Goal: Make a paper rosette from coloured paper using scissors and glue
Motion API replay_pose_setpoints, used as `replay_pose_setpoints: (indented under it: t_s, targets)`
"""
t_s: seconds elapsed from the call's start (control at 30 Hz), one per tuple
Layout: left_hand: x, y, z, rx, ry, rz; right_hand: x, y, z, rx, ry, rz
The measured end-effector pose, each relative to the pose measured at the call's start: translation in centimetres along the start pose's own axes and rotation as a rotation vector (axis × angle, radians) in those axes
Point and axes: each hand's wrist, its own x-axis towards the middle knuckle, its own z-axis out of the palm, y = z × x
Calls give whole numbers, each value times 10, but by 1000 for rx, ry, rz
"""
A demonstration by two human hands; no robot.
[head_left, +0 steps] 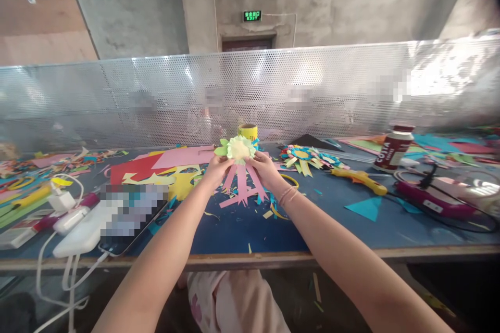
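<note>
Between my two hands I hold a paper rosette (240, 149), pale green with a scalloped edge and a cream centre. Pink paper strips with notched ends hang below it, and green leaf-like pieces stick out on its left. My left hand (219, 167) grips the rosette's lower left side, fingers closed. On the lower right side, my right hand (266, 167) pinches it; a thin band circles that wrist. Just behind stands a yellow roll (249, 131), partly hidden by the rosette. Paper scraps (269, 214) lie on the blue table below.
Finished-looking rosettes (301, 155) lie right of centre, beside a yellow glue gun (361, 179). Farther right are a coffee bottle (395, 150) and a purple power strip (433, 199). A phone (135, 218) and white power bank (88, 229) with cables lie left. A perforated metal screen (164, 104) borders the back.
</note>
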Motion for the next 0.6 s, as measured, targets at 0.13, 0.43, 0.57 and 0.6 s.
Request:
replay_pose_setpoints:
  t_s: [0.13,0.43,0.57,0.6]
  targets:
    - [1,-1,-2,15,-26,3,-1,-3,-1,-33,-1,3]
    - [-1,-1,1,-9,-82,1,2,-4,-4,-125,-3,27]
    - [-2,-2,3,-15,-78,-13,4,-3,-5,-143,-28,31]
    - [-2,-2,3,-7,-65,-19,4,-3,-5,-157,-26,27]
